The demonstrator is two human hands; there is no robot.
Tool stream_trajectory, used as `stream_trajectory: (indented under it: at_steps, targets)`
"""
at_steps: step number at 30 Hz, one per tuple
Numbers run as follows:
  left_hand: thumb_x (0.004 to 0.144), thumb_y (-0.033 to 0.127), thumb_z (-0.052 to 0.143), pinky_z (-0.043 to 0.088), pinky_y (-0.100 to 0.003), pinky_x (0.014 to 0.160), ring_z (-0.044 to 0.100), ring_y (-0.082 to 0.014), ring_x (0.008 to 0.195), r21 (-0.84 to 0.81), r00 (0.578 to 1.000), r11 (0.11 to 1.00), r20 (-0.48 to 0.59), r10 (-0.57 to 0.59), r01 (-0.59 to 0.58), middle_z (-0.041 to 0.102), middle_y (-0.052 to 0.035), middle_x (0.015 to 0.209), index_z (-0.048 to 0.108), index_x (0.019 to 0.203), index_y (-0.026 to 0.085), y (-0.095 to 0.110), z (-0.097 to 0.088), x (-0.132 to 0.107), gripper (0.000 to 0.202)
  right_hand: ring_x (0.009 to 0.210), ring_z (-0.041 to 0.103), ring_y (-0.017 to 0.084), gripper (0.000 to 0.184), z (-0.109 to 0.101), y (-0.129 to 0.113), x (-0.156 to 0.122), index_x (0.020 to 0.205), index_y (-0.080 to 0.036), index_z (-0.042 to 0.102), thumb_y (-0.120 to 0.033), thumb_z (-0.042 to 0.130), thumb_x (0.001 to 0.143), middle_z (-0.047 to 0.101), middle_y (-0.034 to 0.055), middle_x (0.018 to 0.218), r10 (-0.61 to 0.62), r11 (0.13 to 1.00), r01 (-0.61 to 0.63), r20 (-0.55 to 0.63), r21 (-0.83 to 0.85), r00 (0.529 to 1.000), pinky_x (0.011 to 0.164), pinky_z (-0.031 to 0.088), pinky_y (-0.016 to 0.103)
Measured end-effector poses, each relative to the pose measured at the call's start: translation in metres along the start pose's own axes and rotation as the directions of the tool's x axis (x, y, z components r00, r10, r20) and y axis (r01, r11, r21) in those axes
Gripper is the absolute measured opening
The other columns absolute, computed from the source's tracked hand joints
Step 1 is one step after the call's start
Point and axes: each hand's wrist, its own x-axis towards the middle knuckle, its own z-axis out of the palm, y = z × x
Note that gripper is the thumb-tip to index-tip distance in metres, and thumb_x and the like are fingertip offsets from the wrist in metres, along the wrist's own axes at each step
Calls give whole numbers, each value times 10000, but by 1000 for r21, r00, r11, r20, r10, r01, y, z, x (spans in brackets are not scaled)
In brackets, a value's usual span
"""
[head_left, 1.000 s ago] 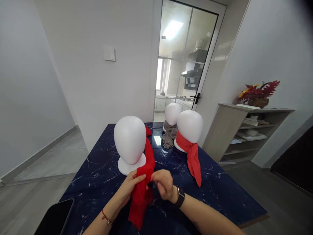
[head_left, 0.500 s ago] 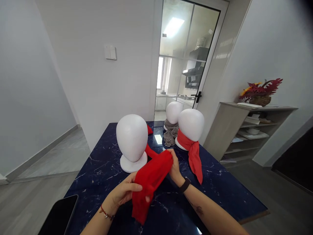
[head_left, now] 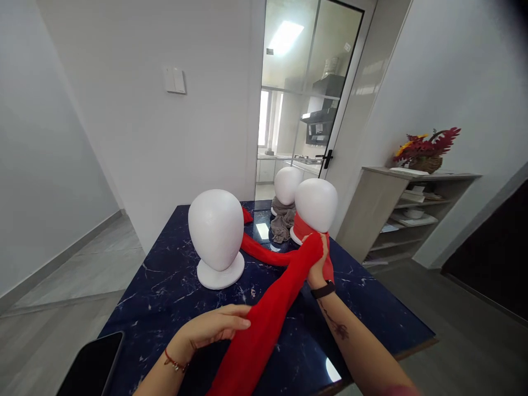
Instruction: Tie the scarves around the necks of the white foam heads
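A long red scarf (head_left: 268,324) stretches diagonally from the bottom edge up to my right hand (head_left: 319,256), whose fingers are wrapped around it. From there a narrower length trails left over the table, behind the nearest white foam head (head_left: 216,231). My left hand (head_left: 216,327) is at the scarf's left edge, thumb in front and the other fingers partly hidden behind the cloth, in a loose grip. Just past my right hand stands a second foam head (head_left: 315,204) with a coral-red scarf (head_left: 303,224) around its neck, partly covered by my hand.
Farther back, a third foam head (head_left: 287,186) has a grey-brown scarf (head_left: 282,224) at its base. A phone (head_left: 91,366) lies at the near left of the dark blue marbled table (head_left: 165,275). A shelf unit (head_left: 416,203) with a flower basket (head_left: 427,159) stands at right.
My right hand has moved up and right with the red scarf, drawing it out into a long length. The left hand stays low, its grip looser. The view has shifted slightly.
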Motion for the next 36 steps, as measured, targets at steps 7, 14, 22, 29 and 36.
stream_trajectory:
  at_steps: [7,14,22,29,36]
  targets:
    - [750,244,691,184,-390,1135,254,-223,1378,317,789,815,-243,564,-485,345,-63,1476,379,1373,302,0,11,29,699,731,587,161,206,23,-33,-31,990,-199,564,-182,498,796,638,23,842,-301,753,581,622,-310,722,660,444,266]
    - [670,331,752,485,-375,826,646,-262,904,110,807,847,-260,530,-520,664,-134,1031,555,1124,140,28,29,43,530,787,619,169,270,74,-81,-38,1061,-181,583,-118,458,830,677,60,935,-188,617,776,933,-130,306,709,437,264]
    - [846,249,540,521,-269,540,686,-202,595,-227,956,956,182,230,-187,725,-144,829,589,1094,130,20,40,-16,279,838,604,162,351,73,-100,-3,1055,-186,596,-76,465,748,664,17,936,-75,830,506,852,-234,518,752,444,261]
    - [919,308,412,279,-118,331,374,-32,240,-267,830,798,-9,558,-540,614,-75,417,695,985,56,48,6,-87,385,895,613,154,467,29,-108,4,1164,-182,579,-283,684,720,652,60,1045,401,908,-155,915,-390,51,786,472,272]
    - [830,342,431,243,-202,252,446,-118,276,-127,922,964,286,260,-233,691,-168,608,724,932,49,65,-7,-125,427,673,621,103,555,6,-122,-45,1001,-140,665,-494,781,590,699,40,841,575,716,-212,734,-665,-361,660,510,193]
